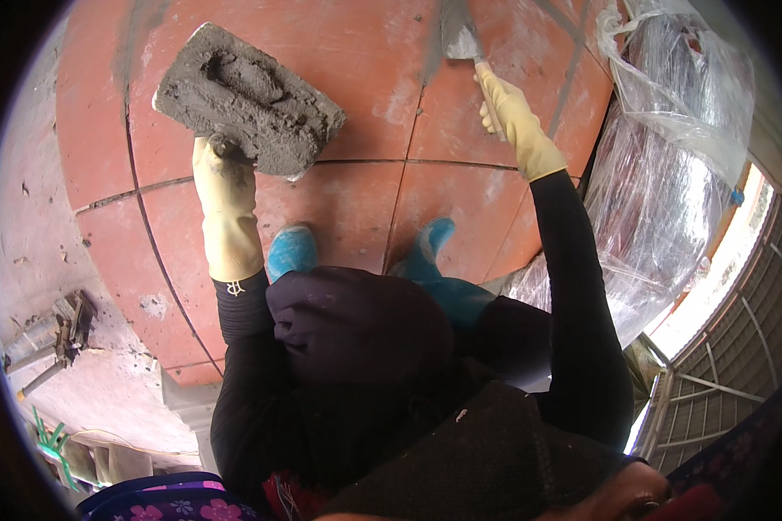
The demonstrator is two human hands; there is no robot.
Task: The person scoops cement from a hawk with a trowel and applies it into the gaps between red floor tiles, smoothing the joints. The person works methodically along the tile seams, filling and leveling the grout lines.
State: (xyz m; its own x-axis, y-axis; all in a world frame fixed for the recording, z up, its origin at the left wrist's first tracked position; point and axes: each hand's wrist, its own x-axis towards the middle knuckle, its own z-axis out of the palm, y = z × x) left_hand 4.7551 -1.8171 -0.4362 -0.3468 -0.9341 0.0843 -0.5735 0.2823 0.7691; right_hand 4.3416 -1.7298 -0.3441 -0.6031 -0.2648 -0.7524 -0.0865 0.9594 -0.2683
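My left hand (224, 187), in a yellow rubber glove, holds up a brick (248, 100) whose top face is covered with wet grey mortar. My right hand (508, 108), also gloved yellow, grips the handle of a trowel (460, 39) with its blade pointing away at the top of the view, smeared with mortar. Both black sleeves come up from below. The brick hangs above the red tiled floor (356, 52). My blue boots (291, 252) stand on the tiles beneath.
Clear plastic sheeting (669, 148) lies bundled along the right. A pale rough wall (35, 243) runs along the left, with a wooden-handled tool and debris (56, 334) on a ledge. A metal grille (730, 365) shows at lower right.
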